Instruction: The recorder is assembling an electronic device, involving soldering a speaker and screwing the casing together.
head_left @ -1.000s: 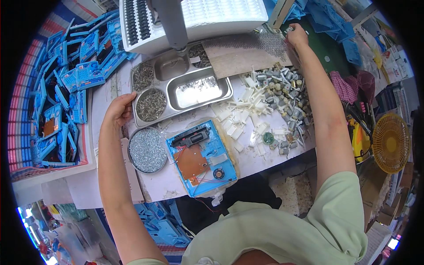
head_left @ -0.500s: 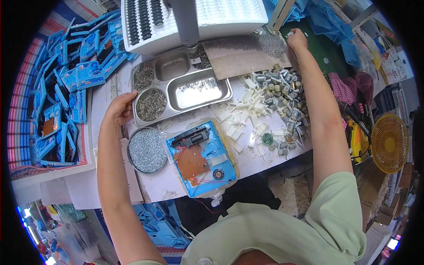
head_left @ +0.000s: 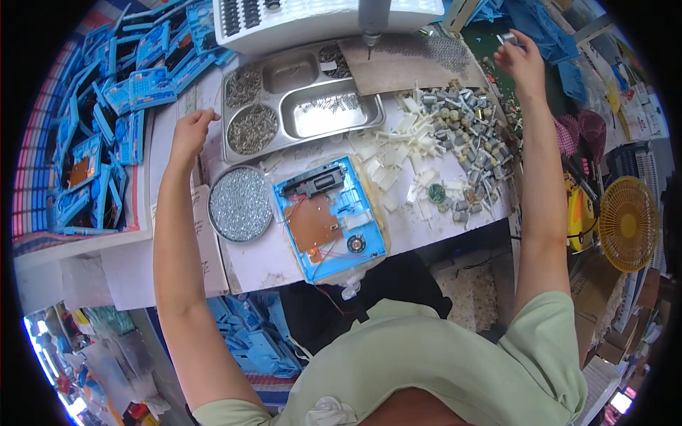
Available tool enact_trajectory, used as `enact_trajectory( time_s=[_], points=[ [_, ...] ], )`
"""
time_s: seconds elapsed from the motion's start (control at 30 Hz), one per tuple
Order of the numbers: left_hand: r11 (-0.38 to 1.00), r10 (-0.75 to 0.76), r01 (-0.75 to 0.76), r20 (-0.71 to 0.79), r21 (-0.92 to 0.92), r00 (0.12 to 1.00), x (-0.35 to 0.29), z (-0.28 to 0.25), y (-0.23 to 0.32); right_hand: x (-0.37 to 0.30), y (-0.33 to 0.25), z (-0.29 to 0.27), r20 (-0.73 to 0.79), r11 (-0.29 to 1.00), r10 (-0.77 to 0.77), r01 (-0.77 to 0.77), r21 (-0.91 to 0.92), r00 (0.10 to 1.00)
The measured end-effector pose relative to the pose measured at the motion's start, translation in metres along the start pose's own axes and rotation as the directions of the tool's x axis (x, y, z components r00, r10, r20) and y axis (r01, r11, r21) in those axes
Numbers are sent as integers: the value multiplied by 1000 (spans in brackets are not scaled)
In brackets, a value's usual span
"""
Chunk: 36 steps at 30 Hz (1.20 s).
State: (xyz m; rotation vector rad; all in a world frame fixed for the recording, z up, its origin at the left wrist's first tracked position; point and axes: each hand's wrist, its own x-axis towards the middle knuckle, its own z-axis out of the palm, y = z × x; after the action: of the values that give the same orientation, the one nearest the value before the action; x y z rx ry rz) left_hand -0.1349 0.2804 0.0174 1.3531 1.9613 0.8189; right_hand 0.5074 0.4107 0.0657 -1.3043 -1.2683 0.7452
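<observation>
My left hand [head_left: 190, 135] is closed in a pinch left of the steel compartment tray [head_left: 264, 148]. Whatever may be between its fingertips is too small to see. At the far right my right hand [head_left: 523, 67] is raised, its fingers round a small silver motor [head_left: 507, 38]. In front of me lies an open blue plastic housing [head_left: 328, 264] with a brown circuit board [head_left: 311, 223], thin wires and a round speaker [head_left: 356, 243]. Small metal screws and springs fill some tray compartments. A pile of motors [head_left: 465, 131] and white plastic pieces [head_left: 387, 153] lies right of the housing.
A round dish of small shiny parts [head_left: 240, 204] stands by the housing. An electric screwdriver [head_left: 373, 18] hangs over a flat plate [head_left: 398, 67]. Behind is a white foam tray [head_left: 320, 21]. Blue housings [head_left: 142, 89] crowd the left; a yellow basket [head_left: 628, 224] is at right.
My right hand has moved right and up, and the silver motor now shows in its fingers. My left hand has come off the tray's edge and moved up. The whole view has shifted slightly.
</observation>
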Motion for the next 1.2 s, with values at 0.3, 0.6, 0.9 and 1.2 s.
enact_trajectory(
  time_s=[0.3, 0.6, 0.9, 1.2],
  points=[
    [887, 268, -92, 342, -453, 901, -126, 20, 66, -266, -87, 11, 157, 988, 130, -142, 65, 979],
    [879, 196, -2, 357, -477, 913, -225, 73, 104, -317, -83, 96, 626, 824, 99, -416, 385, 773],
    [830, 257, -25, 343, -556, 904, -256, 87, 98, -323, -76, 59, 546, 889, 221, -397, 228, 808],
    [776, 195, 114, 409, -620, 891, -277, 107, 106, -287, -54, -7, 494, 955, 285, -199, -221, 821]
  ],
)
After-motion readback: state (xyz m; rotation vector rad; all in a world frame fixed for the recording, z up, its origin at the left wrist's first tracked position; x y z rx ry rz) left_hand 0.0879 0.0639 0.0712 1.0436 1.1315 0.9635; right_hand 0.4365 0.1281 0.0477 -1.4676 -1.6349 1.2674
